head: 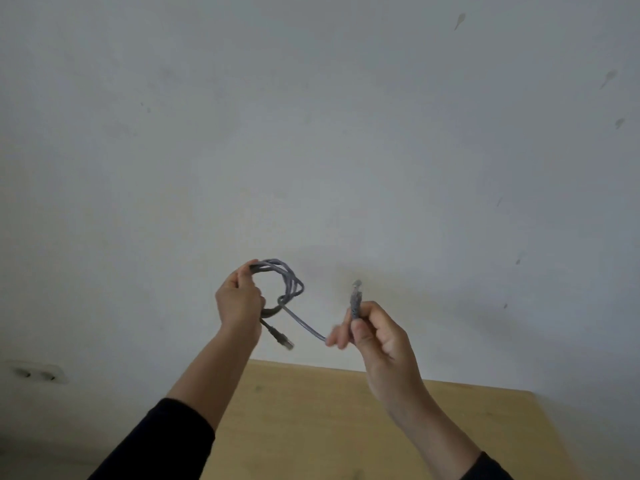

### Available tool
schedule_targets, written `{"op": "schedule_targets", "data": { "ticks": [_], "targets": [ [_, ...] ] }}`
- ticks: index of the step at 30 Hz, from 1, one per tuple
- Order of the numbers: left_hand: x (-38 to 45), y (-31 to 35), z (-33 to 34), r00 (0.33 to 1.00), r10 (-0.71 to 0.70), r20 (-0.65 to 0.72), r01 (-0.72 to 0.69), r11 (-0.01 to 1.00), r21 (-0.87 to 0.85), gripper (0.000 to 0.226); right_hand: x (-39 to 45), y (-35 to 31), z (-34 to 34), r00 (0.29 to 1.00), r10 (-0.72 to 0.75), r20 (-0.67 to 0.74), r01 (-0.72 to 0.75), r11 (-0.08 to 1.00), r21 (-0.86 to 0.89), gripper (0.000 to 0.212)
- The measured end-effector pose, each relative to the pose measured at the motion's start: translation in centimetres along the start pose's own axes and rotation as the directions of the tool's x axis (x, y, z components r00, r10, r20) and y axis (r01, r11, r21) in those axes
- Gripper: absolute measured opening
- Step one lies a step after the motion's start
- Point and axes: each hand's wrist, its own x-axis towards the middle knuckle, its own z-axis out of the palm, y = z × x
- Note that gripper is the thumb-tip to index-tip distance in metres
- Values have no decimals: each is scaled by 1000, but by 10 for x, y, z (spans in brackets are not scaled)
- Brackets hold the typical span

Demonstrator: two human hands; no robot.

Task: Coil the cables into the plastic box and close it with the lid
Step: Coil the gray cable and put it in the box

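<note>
A grey network cable [292,282] is held up in the air in front of a pale wall. My left hand [239,301] grips a bundle of several loops of it, and one plug end [282,339] dangles below that hand. A short stretch of cable runs down and right to my right hand [372,332], which pinches the other end just below its plug [356,296], plug pointing up. The plastic box and its lid are out of view.
A light wooden table [311,420] lies below my forearms, its far edge against the wall. A double wall socket [36,374] sits low on the left.
</note>
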Motion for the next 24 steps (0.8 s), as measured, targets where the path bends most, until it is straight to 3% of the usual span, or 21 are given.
{"op": "schedule_targets", "data": {
  "ticks": [4,7,10,15,21,24],
  "targets": [
    [-5,8,-6,999,26,26,-24,997,-71,28,-1,11,-10,990,144,-3,-139,949,-282,22],
    [-23,14,-1,991,81,109,-69,991,-114,28,3,17,-10,987,159,-3,-139,855,-501,23],
    [-41,19,6,973,102,207,-63,980,-187,27,12,13,-10,986,167,11,-125,779,-614,22],
    [-58,12,15,954,60,293,4,977,-213,29,22,4,-9,986,164,6,-133,817,-561,22],
    [-74,1,22,943,15,332,21,994,-106,33,25,-5,-2,986,165,14,-145,901,-409,27],
    [-80,0,25,943,19,332,13,995,-94,33,25,-3,-1,986,147,-77,-164,936,-311,19]
  ]
}}
